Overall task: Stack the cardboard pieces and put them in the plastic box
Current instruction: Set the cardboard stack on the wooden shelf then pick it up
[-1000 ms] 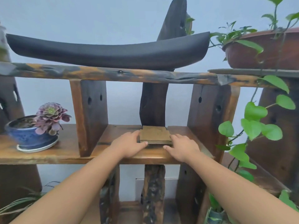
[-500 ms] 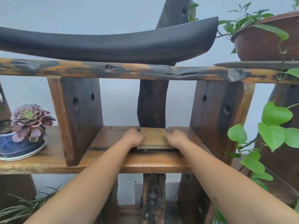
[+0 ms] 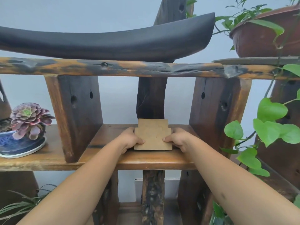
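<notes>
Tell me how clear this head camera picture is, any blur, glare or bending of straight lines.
Head view: soft, even light, no glare; cardboard pieces and both hands, left hand and right hand, look sharp; wide-angle lens bows the upper shelf beam; forearms loom large at the bottom.

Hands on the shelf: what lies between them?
In the head view, the cardboard stack lies between the left hand and right hand, both gripping its sides; nothing else is there.

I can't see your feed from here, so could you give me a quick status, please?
Left hand and right hand gripping the cardboard pieces from both sides. Stack tilted up off the wooden shelf. No plastic box in view. Nothing blocking.
</notes>
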`<action>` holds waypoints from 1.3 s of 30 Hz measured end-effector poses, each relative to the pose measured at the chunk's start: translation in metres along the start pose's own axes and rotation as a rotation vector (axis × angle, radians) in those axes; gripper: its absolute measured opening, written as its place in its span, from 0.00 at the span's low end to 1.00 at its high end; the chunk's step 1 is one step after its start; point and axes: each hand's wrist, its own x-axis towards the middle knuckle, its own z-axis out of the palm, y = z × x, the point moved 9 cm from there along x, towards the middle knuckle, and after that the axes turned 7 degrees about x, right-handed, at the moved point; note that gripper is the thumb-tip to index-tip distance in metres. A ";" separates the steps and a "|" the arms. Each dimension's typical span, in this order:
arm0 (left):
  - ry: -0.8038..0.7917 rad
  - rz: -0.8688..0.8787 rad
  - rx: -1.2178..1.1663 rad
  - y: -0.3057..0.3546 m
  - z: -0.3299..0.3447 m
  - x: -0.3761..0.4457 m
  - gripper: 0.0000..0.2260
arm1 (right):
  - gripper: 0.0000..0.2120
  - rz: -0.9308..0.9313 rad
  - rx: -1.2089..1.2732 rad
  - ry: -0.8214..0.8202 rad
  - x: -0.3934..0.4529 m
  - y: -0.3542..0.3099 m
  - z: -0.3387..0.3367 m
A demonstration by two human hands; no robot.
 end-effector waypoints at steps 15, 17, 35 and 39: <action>0.213 0.198 0.124 -0.031 -0.042 -0.169 0.22 | 0.17 -0.399 -0.053 -0.210 -0.127 0.005 0.063; 0.217 0.159 0.078 -0.047 -0.041 -0.197 0.21 | 0.18 -0.380 -0.077 -0.260 -0.142 0.020 0.080; 0.675 -0.316 -0.178 -0.251 -0.074 -0.497 0.15 | 0.20 -0.252 -0.112 -0.926 -0.321 0.123 0.307; 0.762 -0.432 -0.155 -0.284 -0.085 -0.567 0.17 | 0.19 -0.239 -0.135 -1.013 -0.377 0.138 0.352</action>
